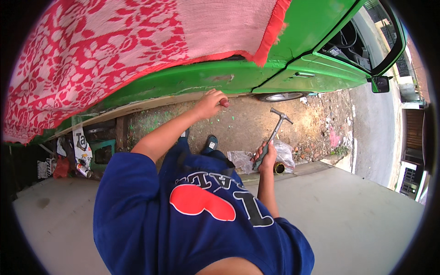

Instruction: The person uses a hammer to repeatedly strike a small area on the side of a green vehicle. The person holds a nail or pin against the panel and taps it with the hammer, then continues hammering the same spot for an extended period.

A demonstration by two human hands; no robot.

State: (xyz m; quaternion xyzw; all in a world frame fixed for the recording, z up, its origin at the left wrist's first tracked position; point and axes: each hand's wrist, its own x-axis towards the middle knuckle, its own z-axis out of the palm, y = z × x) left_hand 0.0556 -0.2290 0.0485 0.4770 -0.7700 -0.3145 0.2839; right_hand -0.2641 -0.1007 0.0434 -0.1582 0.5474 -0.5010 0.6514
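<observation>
My right hand is closed around the dark green grip of a hammer. Its metal head points up and away, apart from the green vehicle. Near the vehicle's lower side, my left hand is curled shut. From it sticks out a brown round-ended piece; the rest is hidden in the fingers, so its kind cannot be made out. Above that hand, the side panel shows a scuffed patch. A red and pink floral cloth hangs over the vehicle.
A vehicle wheel shows beyond the hammer, with a side mirror farther right. Clear plastic bags lie by my right hand. A green plastic stool and a spray can stand left. Rubble and a road edge lie right.
</observation>
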